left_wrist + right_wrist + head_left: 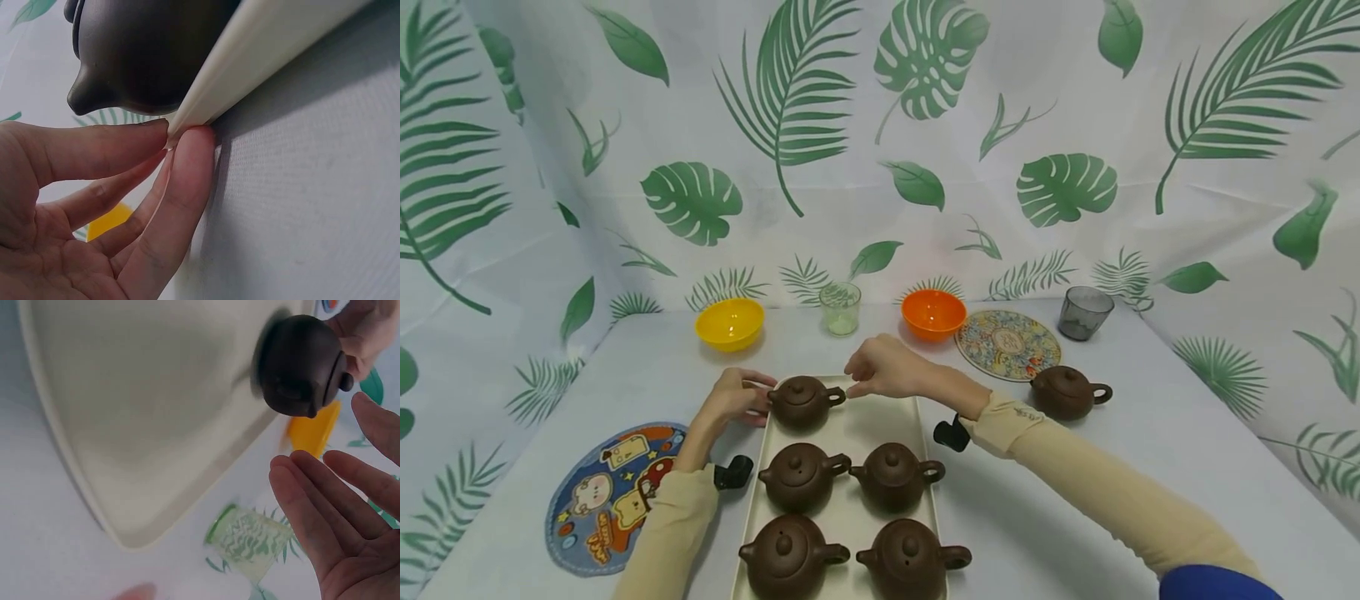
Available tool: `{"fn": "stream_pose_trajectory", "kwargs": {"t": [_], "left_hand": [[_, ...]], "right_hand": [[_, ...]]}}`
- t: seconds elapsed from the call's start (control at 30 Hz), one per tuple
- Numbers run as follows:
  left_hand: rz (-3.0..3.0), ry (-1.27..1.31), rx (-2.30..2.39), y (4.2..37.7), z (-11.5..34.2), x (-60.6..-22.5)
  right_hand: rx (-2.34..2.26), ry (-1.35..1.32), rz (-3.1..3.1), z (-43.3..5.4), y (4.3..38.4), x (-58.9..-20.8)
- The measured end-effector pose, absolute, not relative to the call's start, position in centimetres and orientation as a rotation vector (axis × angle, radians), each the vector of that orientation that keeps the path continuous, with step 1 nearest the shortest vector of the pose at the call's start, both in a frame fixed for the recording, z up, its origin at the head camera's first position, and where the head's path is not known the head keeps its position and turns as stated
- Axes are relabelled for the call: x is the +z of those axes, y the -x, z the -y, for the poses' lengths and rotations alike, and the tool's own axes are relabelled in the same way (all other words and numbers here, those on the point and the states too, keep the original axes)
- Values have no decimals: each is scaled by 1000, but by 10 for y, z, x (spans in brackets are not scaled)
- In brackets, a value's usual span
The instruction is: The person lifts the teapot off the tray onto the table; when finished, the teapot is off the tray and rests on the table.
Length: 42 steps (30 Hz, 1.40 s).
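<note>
A long cream tray [887, 412] carries several dark brown teapots in two columns. The far-left teapot [801, 406] stands near the tray's far end, spout to the left and handle to the right. My left hand [736, 398] is beside that spout; its thumb and fingers [190, 165] pinch the tray's rim just below the teapot in the left wrist view. Over the tray's far right part is my right hand [887, 368], close to the teapot's handle. Its fingers [306, 500] are spread and loosely extended in the right wrist view, with nothing between them.
Another brown teapot [1067, 392] stands at the right, by a round patterned mat [1009, 346] and a grey glass [1084, 314]. A yellow bowl [730, 325], green glass [840, 308] and orange bowl [933, 315] line the back. A blue cartoon mat [598, 512] lies left.
</note>
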<state>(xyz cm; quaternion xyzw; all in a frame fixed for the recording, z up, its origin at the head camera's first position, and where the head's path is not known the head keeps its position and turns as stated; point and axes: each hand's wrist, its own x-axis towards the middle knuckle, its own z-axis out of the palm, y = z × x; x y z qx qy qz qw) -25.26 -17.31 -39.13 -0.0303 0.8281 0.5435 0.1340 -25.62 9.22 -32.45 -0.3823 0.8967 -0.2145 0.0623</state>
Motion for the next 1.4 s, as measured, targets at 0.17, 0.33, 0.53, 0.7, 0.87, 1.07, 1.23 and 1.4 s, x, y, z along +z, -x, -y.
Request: {"fn": "stream_pose_trajectory", "kwargs": {"t": [0.17,0.33,0.53,0.7,0.87,1.07,1.23,1.4], "left_hand": [[-2408,96,1565,253,170,-390],[-2395,93,1575,252,171,-390],[-2385,100,1592,249,175,-391],[-2378,104,1591,249,174,-391],[-2385,111,1581,251,172,-391],[-2392,116,1579,252,172,-391],[-2390,110,1581,251,171,-391],[-2390,105,1575,249,172,-391]], "right_hand": [[-569,1152,-2717,-82,262,-326],[-436,1227,-2701,-70,265,-330],[-339,1274,-2688,-56,265,-338],[-359,1222,-2694,-52,266,-344],[-363,1204,-2702,-53,267,-346],[-431,1189,-2692,-56,268,-346],[-497,1188,-2664,-60,267,-346],[-596,1174,-2640,-70,269,-345]]}}
